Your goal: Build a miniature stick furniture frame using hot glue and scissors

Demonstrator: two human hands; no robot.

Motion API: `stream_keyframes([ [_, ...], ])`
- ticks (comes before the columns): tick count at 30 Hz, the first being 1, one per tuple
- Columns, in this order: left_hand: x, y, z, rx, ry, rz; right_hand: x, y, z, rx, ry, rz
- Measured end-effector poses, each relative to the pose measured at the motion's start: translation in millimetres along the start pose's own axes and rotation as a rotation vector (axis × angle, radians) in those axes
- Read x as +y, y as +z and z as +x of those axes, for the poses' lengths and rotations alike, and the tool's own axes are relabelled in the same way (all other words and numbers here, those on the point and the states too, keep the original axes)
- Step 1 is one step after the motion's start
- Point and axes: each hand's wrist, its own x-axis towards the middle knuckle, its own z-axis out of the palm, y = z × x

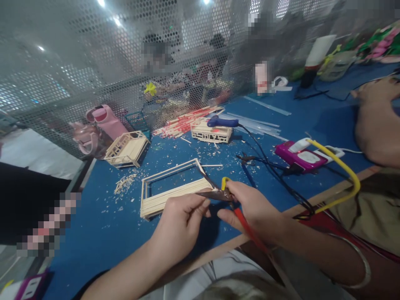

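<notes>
On the blue tabletop lies a wooden stick frame (171, 201), a small openwork box with a slatted side, near its front edge. My left hand (178, 223) is closed at the frame's near right end, thumb and fingers pinched together; what lies between the fingertips is mostly hidden. Around a pair of scissors (218, 193) with a red handle and a yellow part, my right hand (253, 206) is closed. The blades are spread apart at the frame's right end, the lower one close to my left fingertips. Whether they touch a stick cannot be made out.
A second stick model (129, 148) stands left; a blue glue gun (222, 121) rests on another (211, 133). Red-and-pale sticks (187, 121), clear glue sticks (256, 125), pliers (246, 158) and a purple power strip (300, 156) lie beyond. A co-worker's arm (379, 116) is at right.
</notes>
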Motion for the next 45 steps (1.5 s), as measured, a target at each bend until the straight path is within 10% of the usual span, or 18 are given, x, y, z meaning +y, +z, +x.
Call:
stream_keyframes([
  [23, -6, -6, -8, -0.012, -0.12, -0.041, 12, 0, -6, -0.27, 0.197, 0.114],
  [38, -4, -2, -9, 0.057, -0.064, 0.035, -5, 7, -5, -0.215, 0.243, 0.12],
  [45, -7, -10, -8, 0.006, -0.081, 0.077, -7, -14, 1, -0.457, 0.311, 0.214],
])
